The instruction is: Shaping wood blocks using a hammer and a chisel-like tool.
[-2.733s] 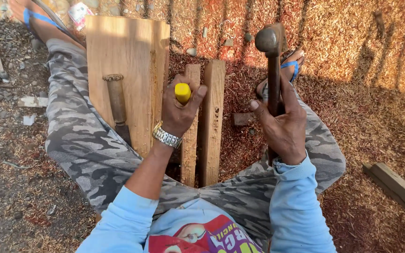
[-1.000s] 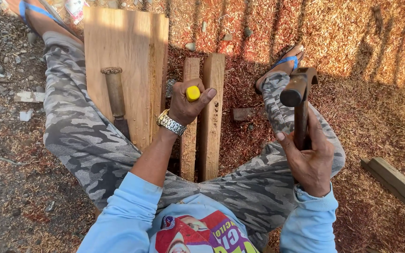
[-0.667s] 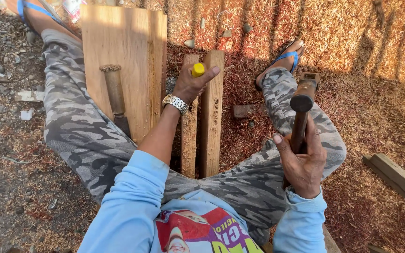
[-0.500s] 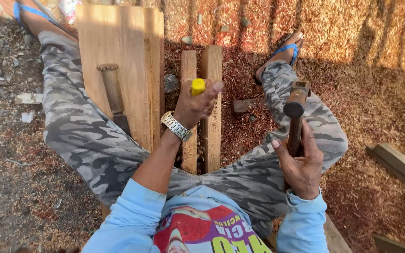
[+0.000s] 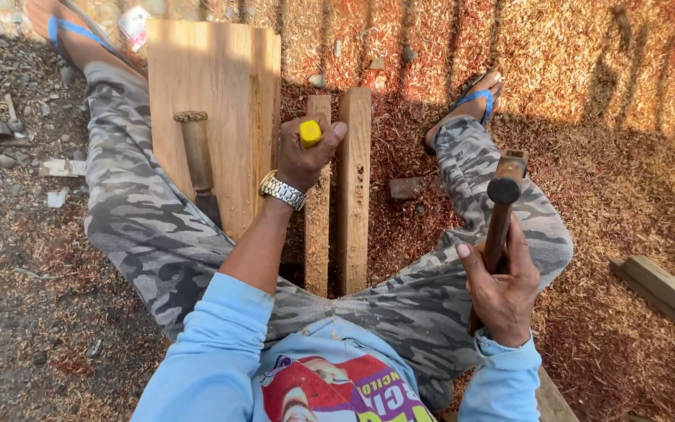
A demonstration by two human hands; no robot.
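Left hand (image 5: 300, 156) clenched on yellow-capped chisel (image 5: 310, 134) over narrow plank (image 5: 317, 227); right hand (image 5: 501, 293) grips hammer (image 5: 500, 215), raised at 3 o'clock, well apart.

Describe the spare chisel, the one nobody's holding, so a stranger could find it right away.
Find the wide pale plank lying beside the person's left leg. The spare chisel lies lengthwise on it: dull brown wooden handle with a frayed top, unlike the yellow-capped chisel gripped in the left hand.

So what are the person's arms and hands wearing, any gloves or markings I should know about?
No gloves: both hands are bare. The left hand has a silver metal link watch at the wrist. Both arms wear light blue long sleeves; the left sleeve is pushed up the forearm, the right sleeve reaches the wrist of the right hand.
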